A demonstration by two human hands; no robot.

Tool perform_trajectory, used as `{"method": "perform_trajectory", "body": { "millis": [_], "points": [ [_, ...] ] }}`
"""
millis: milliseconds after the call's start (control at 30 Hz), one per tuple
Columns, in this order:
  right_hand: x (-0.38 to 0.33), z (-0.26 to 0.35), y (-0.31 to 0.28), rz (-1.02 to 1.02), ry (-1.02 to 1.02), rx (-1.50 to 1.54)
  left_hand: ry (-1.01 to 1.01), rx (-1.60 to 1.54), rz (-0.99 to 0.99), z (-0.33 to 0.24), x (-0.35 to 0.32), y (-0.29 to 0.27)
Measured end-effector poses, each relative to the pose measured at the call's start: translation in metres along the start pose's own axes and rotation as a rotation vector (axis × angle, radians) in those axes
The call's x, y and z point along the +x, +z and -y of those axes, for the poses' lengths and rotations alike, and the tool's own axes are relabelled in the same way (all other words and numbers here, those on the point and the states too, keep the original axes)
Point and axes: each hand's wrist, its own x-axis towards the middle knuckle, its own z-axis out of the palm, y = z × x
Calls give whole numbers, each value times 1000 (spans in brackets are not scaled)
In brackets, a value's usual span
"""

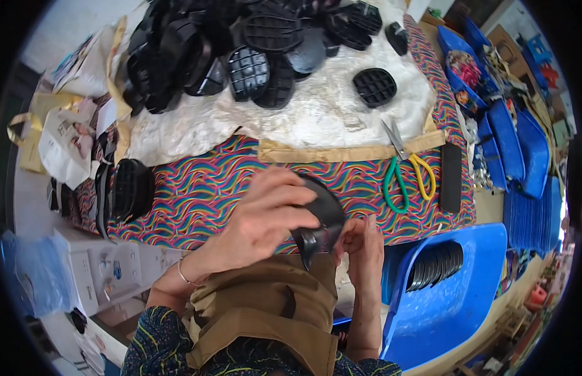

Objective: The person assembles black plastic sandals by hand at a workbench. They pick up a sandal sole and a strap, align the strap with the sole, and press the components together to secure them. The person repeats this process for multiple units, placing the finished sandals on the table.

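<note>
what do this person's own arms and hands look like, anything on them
Both the left hand and the right hand are bare, without gloves. A thin, light, shiny bangle circles the left wrist; none shows on the right. The forearms are uncovered below dark sleeves patterned with wavy yellowish lines.

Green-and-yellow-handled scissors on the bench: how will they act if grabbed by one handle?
The scissors would probably swing at the pivot, since the handles are spread and the blades parted. The blades look like metal, so likely stiff. Rolling seems unlikely: they lie flat, blades over the white sheet, handles on the patterned cloth.
</note>
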Motion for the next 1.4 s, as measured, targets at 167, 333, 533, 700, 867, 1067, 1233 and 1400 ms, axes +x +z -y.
{"method": "perform_trajectory", "body": {
  "millis": [167, 333, 533, 700, 867, 1067, 1233, 1400],
  "points": [
    [15, 7, 23, -49, 60, 168, 89, -217, 39, -4, 0, 8],
    [13, -1, 41, -164, -284, 90, 32, -339, -46, -3, -8, 14],
    [16, -6, 52, -259, -528, 42, -220, -1139, -511, 1, -9, 34],
    [21, -19, 55, -333, -579, 55, -586, -1156, -509, -13, -11, 62],
    [19, -49, 44, -543, -608, -209, -424, -411, -518, -3, -17, 69],
    [24, -34, 34, -304, -560, -152, -471, -749, -390, 5, -11, 47],
    [26, -30, 45, -212, -583, -45, -457, -715, -280, 11, -7, 33],
    [28, -32, 50, -333, -554, -18, -459, -776, -353, 1, -10, 39]
  ]
}}
